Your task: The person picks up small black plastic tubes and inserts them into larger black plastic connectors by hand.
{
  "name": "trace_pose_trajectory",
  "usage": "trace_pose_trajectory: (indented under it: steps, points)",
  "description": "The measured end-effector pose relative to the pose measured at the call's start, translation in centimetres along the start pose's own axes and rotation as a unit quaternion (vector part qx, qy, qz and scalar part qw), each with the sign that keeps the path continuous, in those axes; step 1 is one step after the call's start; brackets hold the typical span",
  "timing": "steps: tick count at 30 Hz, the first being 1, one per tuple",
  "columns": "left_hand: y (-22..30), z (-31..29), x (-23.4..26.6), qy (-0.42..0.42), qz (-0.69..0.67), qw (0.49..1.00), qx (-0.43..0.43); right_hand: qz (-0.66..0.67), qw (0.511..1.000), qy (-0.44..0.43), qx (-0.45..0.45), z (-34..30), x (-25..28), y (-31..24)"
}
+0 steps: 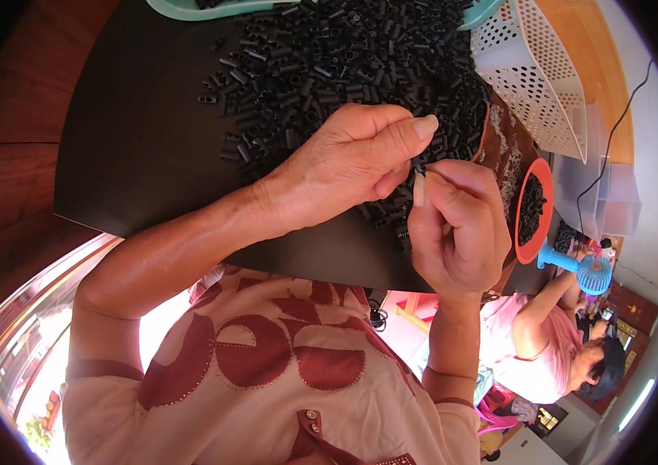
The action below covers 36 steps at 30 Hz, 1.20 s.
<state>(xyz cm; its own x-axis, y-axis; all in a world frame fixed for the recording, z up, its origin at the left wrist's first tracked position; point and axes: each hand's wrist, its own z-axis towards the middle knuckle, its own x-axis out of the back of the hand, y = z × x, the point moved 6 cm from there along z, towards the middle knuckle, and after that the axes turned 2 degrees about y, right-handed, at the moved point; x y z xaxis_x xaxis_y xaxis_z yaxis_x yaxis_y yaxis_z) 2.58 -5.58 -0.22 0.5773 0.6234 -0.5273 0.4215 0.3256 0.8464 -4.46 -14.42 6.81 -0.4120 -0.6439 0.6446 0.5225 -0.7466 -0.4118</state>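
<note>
Over the pile of black tubes (321, 74), left hand (348, 159) and right hand (462, 225), closed tightly, pinch a small dark piece (419, 166), mostly hidden.

At right are a blue fan (594, 274) and a person (540, 347).

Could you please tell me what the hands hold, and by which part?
A small black piece: the right hand pinches its near end; the left hand closes around the far end, its exact hold hidden.
</note>
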Motion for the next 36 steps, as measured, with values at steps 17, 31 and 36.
trace_pose_trajectory:
  steps: [17,31,36]
  points:
    - [0.1,-0.3,0.4,0.018,0.003,1.0,-0.012,-0.016,1.0,0.011,0.023,0.5,-0.9,-0.2]
    - [0.4,-0.4,0.0,-0.008,-0.025,1.0,-0.012,0.13,0.988,-0.015,-0.081,-0.6,0.2,1.2]
    - [0.4,-0.4,-0.1,-0.01,-0.01,1.0,-0.019,0.095,0.995,-0.02,-0.027,-0.6,-0.1,1.2]
